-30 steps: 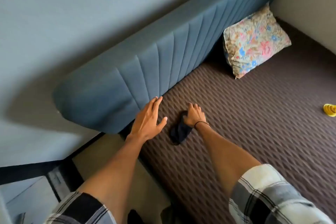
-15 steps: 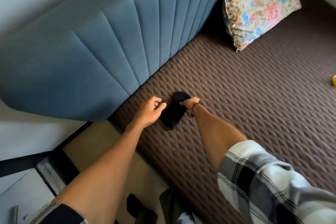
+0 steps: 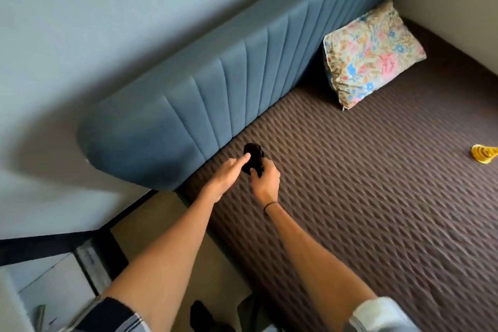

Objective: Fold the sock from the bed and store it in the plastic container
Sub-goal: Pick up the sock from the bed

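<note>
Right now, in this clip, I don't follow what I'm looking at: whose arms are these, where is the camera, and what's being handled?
No machine here: a person wears a wide-angle camera on the head, looking down at their own bare arms. The right hand has a closed grip on a bunched black sock, lifted off the brown quilted bed cover. The left hand touches the sock with extended fingers. Behind stands a blue padded headboard. A floral pillow and a small yellow object lie on the bed. No plastic container shows.

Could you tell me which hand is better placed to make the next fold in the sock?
Probably the left hand: its fingers lie open against the sock, while the right hand is closed around it.
</note>
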